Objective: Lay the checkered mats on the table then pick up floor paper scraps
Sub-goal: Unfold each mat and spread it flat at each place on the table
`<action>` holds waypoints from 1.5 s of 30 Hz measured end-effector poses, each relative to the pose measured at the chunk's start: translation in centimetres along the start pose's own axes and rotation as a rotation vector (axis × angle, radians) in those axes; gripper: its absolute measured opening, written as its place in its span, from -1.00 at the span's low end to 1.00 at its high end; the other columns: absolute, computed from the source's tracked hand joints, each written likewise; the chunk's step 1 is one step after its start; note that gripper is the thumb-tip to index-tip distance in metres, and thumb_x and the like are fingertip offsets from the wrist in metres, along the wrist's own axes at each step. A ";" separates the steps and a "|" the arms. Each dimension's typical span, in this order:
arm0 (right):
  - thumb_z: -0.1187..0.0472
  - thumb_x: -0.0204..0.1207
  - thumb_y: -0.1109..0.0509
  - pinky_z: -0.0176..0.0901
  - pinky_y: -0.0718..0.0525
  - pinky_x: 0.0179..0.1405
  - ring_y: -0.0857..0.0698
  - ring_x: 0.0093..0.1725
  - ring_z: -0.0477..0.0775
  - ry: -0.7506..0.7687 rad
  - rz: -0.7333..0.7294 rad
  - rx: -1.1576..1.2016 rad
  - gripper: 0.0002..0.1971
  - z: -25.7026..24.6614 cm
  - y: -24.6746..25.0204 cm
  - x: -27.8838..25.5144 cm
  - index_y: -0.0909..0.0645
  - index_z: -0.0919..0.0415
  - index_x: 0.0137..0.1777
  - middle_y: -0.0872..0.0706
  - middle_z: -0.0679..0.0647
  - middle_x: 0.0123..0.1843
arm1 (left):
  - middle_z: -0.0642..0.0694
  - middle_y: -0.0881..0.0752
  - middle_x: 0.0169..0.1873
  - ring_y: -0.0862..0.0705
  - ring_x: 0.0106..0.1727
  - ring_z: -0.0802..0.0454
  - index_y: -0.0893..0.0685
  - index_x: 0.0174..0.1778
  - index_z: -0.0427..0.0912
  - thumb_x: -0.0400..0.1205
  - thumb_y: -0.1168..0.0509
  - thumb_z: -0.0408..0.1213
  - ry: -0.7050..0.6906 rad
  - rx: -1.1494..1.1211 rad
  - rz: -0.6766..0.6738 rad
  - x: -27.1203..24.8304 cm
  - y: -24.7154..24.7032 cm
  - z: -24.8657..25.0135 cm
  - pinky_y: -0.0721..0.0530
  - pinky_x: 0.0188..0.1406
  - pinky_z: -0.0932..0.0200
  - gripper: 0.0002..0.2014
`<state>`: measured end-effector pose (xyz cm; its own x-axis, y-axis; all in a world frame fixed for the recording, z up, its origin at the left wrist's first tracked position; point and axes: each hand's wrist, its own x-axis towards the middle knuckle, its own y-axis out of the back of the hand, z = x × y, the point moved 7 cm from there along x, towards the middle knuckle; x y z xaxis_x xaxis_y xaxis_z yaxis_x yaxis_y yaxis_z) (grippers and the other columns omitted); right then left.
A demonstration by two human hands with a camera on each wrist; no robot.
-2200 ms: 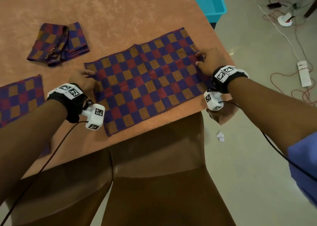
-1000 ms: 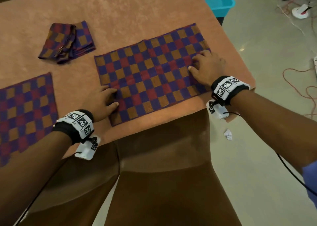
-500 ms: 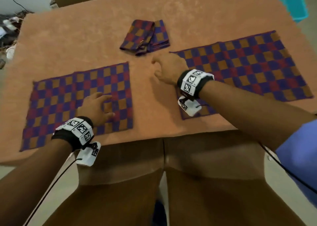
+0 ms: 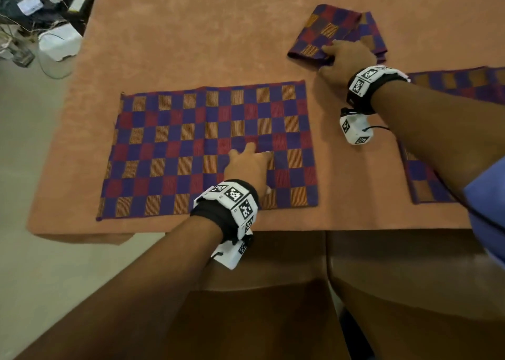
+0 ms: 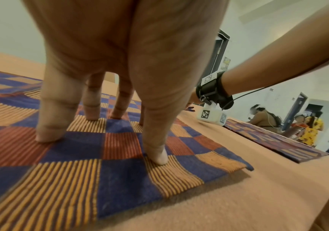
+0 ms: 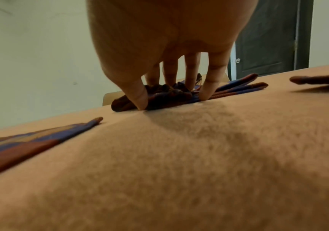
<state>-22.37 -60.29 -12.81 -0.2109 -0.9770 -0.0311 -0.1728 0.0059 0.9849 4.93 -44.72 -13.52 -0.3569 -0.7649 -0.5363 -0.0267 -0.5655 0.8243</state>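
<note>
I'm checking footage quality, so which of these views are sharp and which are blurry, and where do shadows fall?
Head view: mostly sharp, edges bowed by the wide lens. Left wrist view: left hand and spread mat crisp, slight blur at the bottom edge. Right wrist view: table soft and blurred up close, with the right hand casting a shadow by the folded mats.

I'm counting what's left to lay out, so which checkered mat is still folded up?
The folded mat at the far side of the table, under the right hand. The other two mats lie spread flat.
</note>
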 end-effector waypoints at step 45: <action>0.17 0.71 -0.24 -0.07 -0.30 -0.22 -0.47 -0.29 0.03 1.149 -0.417 0.337 -0.76 -40.9 14.9 -34.7 -0.49 0.22 -0.21 -0.51 0.03 -0.30 | -0.08 -0.53 0.33 -0.55 0.34 -0.03 -0.27 0.52 -0.10 0.50 -0.47 -0.19 0.336 -0.860 0.857 -34.5 0.1 -19.9 -0.51 0.21 0.11 -0.29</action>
<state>21.69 -35.00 9.90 0.8428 -0.5382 0.0041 -0.2961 -0.4572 0.8386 35.87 -24.52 1.51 0.2999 -0.9539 -0.0123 0.7562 0.2298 0.6127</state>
